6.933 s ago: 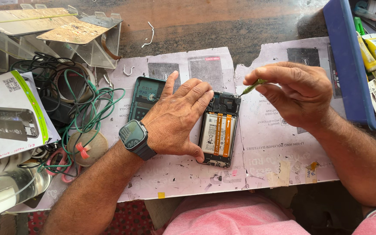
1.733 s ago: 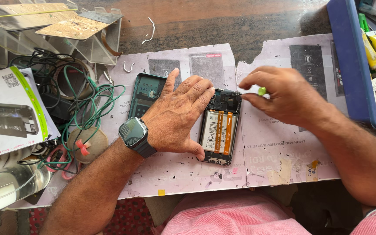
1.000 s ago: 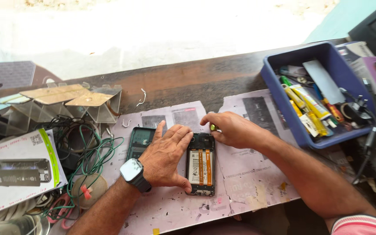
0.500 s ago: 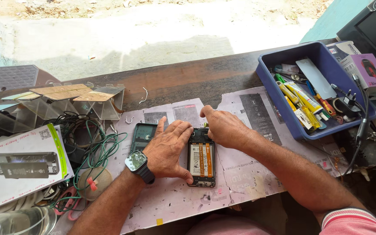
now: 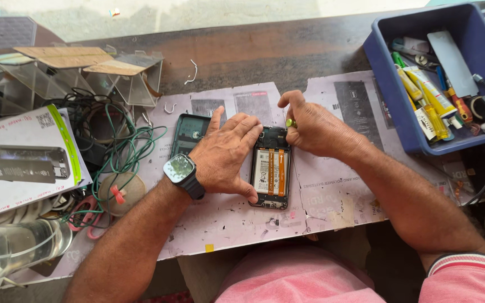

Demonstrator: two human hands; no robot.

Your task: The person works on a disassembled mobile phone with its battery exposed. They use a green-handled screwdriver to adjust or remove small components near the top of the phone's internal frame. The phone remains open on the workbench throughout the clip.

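A small phone-repair workbench, seemingly at an open-fronted stall beside a sunlit pavement. An opened smartphone (image 5: 271, 175) with its battery exposed lies on a worn paper sheet (image 5: 332, 196) covering a dark wooden counter (image 5: 265, 53). A blue plastic tray (image 5: 388, 84) holds glue tubes, small tools and a charger plug. Tangled green wires (image 5: 127, 151), clear acrylic display stands (image 5: 130, 84) and a boxed phone part (image 5: 21, 160) crowd the left side of the bench.
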